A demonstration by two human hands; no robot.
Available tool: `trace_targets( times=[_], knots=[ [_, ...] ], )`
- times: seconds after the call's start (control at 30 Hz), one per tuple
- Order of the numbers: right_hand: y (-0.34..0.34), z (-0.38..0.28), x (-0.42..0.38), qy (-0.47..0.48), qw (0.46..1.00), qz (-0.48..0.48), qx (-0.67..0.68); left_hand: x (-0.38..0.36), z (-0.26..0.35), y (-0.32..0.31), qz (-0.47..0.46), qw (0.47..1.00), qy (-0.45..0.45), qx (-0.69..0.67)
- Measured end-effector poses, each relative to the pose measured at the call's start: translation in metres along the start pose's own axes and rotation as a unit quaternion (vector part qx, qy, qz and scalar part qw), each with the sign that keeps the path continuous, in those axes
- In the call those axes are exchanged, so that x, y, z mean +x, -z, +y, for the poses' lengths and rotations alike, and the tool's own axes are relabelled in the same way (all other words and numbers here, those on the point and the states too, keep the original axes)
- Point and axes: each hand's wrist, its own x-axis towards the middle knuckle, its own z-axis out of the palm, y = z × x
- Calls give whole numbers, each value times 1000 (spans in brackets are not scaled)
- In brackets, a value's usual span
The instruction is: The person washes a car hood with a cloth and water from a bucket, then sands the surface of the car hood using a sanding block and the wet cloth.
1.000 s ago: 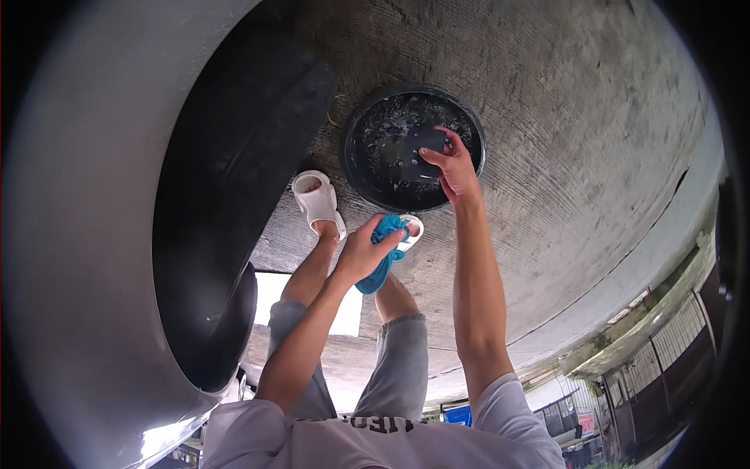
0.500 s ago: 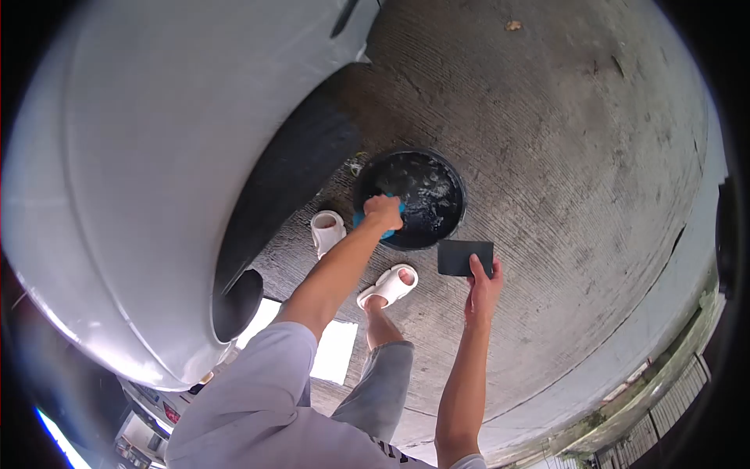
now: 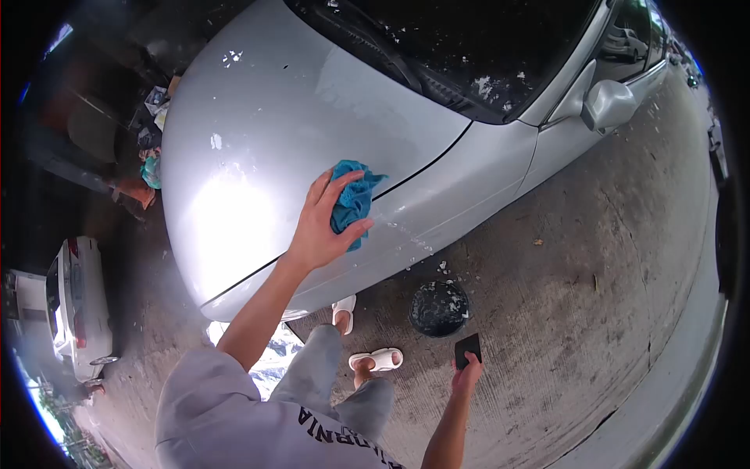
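My left hand (image 3: 319,230) is pressed on a crumpled blue cloth (image 3: 353,205), its fingers curled over the cloth's edges. The cloth lies on the silver car's hood (image 3: 344,102), beside the seam between hood and fender. Low on the right, my right hand (image 3: 467,374) grips a flat, dark rectangular object (image 3: 468,351) between thumb and fingers, held above the concrete. A round black bucket (image 3: 439,309) with foamy water stands on the ground beside the car, up and to the left of my right hand.
The windshield (image 3: 484,47) and side mirror (image 3: 609,105) are at the upper right. White spots of foam dot the car. My feet, in white shoes (image 3: 383,359), stand by the fender. Another white car (image 3: 82,309) is at the far left, with clutter (image 3: 152,168) above it.
My left hand has moved from the bucket up to the car's hood with the blue cloth. The view has swung toward the car. My right hand still holds the dark object, now tilted.
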Motion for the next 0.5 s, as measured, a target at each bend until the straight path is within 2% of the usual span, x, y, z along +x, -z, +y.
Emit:
trace_targets(
  times=[0.03, 0.1, 0.13, 0.2, 0.27, 0.3, 0.37, 0.4, 0.47, 0.5],
  knots=[
    [-8, -5, -6, 0, 1000, -19, -12, 13, -27, -2, 10, 1000, 0, -3],
    [-29, -13, -16, 10, 999, -43, -20, 37, -86, -24, 68, 994, 27, 87],
    [-39, -17, -20, 13, 998, -62, -27, 43, -93, -28, 73, 994, 27, 80],
    [-62, -22, -29, 29, 996, -77, -44, 71, -102, -45, 76, 982, -39, 166],
    [-90, -22, -49, 42, 995, -63, -67, 101, -91, -60, 18, 982, -144, 119],
    [-106, -26, -62, 48, 995, -54, -72, 120, -91, -68, 19, 984, -141, 108],
    [-137, -43, -93, 73, 993, -69, -55, 177, -103, -77, 25, 971, -222, 88],
    [-153, -57, -109, 81, 993, -59, -59, 206, -115, -70, 62, 975, -198, 86],
    [-201, -92, -136, 181, 978, -2, -105, 261, -154, -49, 144, 975, -135, 100],
    [-224, -108, -138, 281, 945, -24, -165, 276, -186, -34, 186, 971, -95, 115]
  ],
)
